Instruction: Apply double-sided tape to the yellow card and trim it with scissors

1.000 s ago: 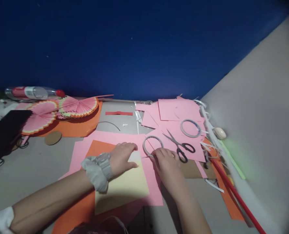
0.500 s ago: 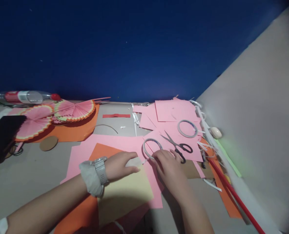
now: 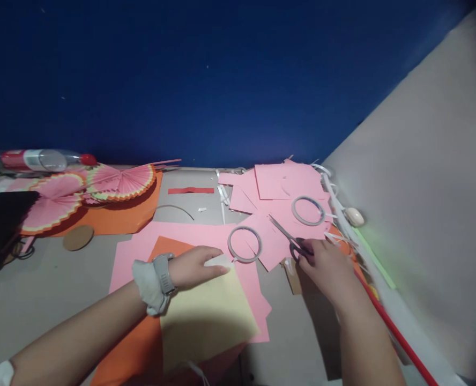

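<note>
My left hand [image 3: 198, 266], closed, pinches a small whitish piece of paper [image 3: 218, 261] between thumb and forefinger, just over the upper edge of a pale yellow sheet [image 3: 209, 316]. A short pale strip runs from near that piece to a roll of tape [image 3: 230, 244], which lies on pink paper. My right hand [image 3: 329, 271] has its fingers closed around the black handles of the scissors [image 3: 285, 230]. The blades point up and left and are nearly together. Fingers partly hide the handles.
Pink paper [image 3: 290, 182] is piled behind, with a second tape roll [image 3: 308, 210] on it. A red pole [image 3: 394, 329] runs along the right wall. Folded paper fans [image 3: 121, 182], a plastic bottle [image 3: 32, 160] and a black object [image 3: 5, 222] lie left.
My right hand has left the nearer tape roll and moved right onto the scissors' handles. That roll has shifted slightly left. My left hand stays almost in place, still pinching the whitish piece.
</note>
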The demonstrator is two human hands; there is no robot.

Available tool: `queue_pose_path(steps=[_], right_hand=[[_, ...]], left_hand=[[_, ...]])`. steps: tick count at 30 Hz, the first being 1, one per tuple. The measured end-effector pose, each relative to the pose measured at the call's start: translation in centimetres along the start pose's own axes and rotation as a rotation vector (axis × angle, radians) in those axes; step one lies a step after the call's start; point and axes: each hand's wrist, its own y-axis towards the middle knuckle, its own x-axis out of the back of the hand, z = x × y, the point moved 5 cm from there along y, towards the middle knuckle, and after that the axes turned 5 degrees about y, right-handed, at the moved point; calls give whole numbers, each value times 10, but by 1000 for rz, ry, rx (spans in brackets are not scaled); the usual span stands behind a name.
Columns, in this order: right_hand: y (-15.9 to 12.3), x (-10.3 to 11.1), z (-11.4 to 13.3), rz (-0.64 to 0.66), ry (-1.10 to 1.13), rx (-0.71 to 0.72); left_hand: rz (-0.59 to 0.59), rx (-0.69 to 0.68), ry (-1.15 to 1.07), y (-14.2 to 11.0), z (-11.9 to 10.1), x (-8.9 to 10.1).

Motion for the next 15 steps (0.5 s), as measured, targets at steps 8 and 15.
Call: queue_pose_path(steps=[8,15], right_hand=[[-20,0,2,137,-149,-1],[-35,-9,-21,187,-95,-110]], left_hand=[[-107,-90,447,-1,-16,-24],[-90,-200,735,1,-19,-43]])
